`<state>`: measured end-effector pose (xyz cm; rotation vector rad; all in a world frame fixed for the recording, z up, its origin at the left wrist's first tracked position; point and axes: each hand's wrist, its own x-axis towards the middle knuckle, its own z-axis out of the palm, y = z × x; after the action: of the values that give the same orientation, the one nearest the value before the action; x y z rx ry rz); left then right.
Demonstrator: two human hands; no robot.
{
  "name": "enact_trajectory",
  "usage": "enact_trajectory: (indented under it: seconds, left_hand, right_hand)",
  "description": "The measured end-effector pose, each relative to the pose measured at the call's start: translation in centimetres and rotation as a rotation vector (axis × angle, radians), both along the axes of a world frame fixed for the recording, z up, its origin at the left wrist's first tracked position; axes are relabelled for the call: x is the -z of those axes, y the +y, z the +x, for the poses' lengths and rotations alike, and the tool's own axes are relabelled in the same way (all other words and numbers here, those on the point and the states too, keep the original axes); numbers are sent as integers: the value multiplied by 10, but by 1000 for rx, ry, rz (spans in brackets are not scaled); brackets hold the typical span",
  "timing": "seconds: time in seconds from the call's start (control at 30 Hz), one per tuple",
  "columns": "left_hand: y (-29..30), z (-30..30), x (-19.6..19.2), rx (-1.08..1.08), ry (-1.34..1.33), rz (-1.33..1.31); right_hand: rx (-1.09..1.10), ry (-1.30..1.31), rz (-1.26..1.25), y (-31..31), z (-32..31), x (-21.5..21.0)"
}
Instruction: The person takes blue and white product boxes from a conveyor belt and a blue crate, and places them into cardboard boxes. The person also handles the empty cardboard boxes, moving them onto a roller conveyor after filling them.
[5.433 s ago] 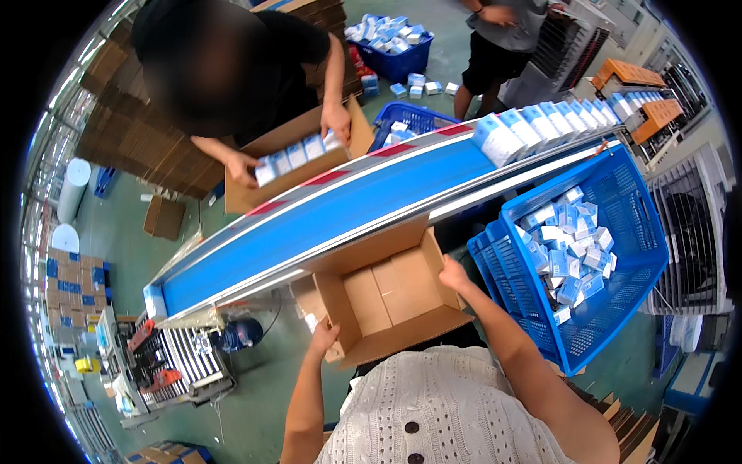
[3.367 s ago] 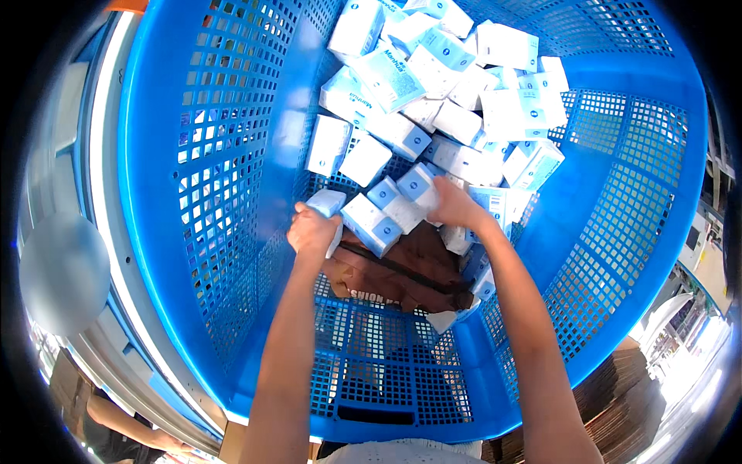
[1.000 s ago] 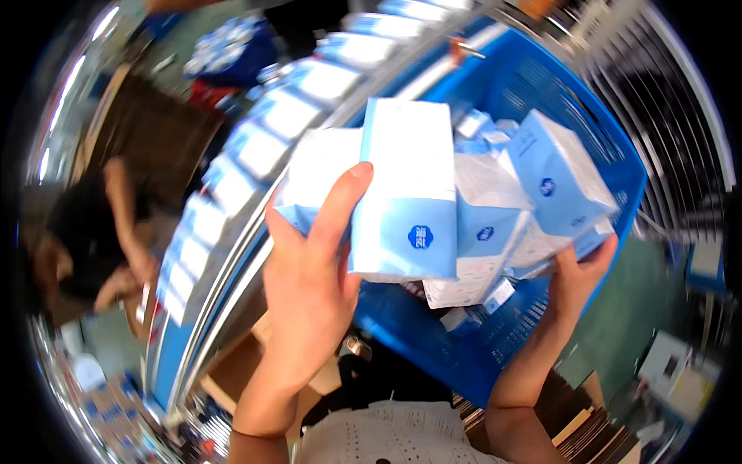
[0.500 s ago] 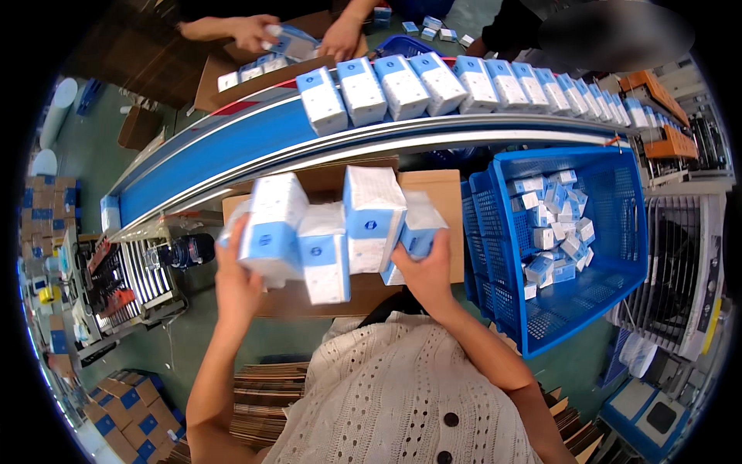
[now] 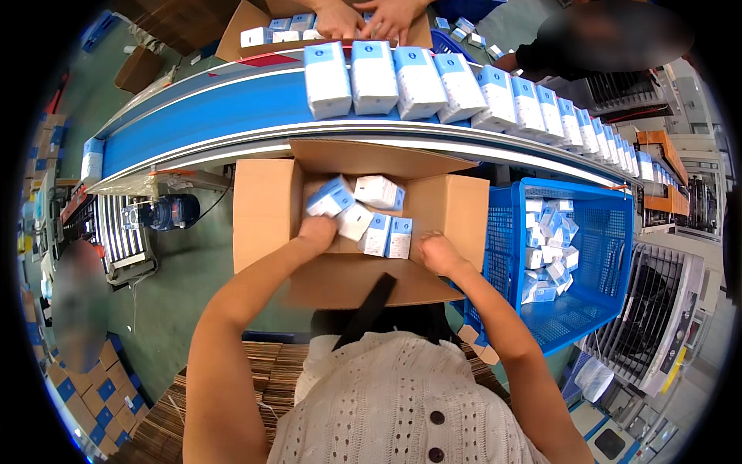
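Observation:
Several small white-and-blue boxes lie loose in an open brown cardboard carton (image 5: 267, 209) before me. A tilted box (image 5: 331, 197) and a white-ended box (image 5: 354, 222) lean together on the left. Another box (image 5: 379, 192) rests at the back, and two stand side by side, the right one (image 5: 399, 237) closest to my right hand. My left hand (image 5: 317, 232) is down in the carton against the leaning boxes, its fingertips hidden. Inside the carton's right part, my right hand (image 5: 439, 251) has curled fingers with no box in them, a little apart from the boxes.
Beyond the carton runs a blue conveyor belt (image 5: 209, 116) with a row of upright boxes (image 5: 421, 83). A blue crate (image 5: 556, 332) holding loose boxes stands at the right. Across the belt, another person's hands (image 5: 363, 19) work over a second carton (image 5: 247, 19).
The group of boxes between my hands has been lowered into the carton and let go by my right hand. The other person's hands have moved right over their carton.

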<state>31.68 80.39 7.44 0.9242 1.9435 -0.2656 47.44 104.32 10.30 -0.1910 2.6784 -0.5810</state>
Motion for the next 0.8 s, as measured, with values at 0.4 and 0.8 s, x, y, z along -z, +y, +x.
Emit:
enact_trajectory:
  seconds: [0.4, 0.8]
  left_hand:
    - [86, -1, 53, 80, 320, 333]
    - [165, 5, 56, 22, -29, 332]
  right_hand:
    - [-134, 208, 267, 36, -59, 48]
    - [-173, 178, 339, 85, -86, 86]
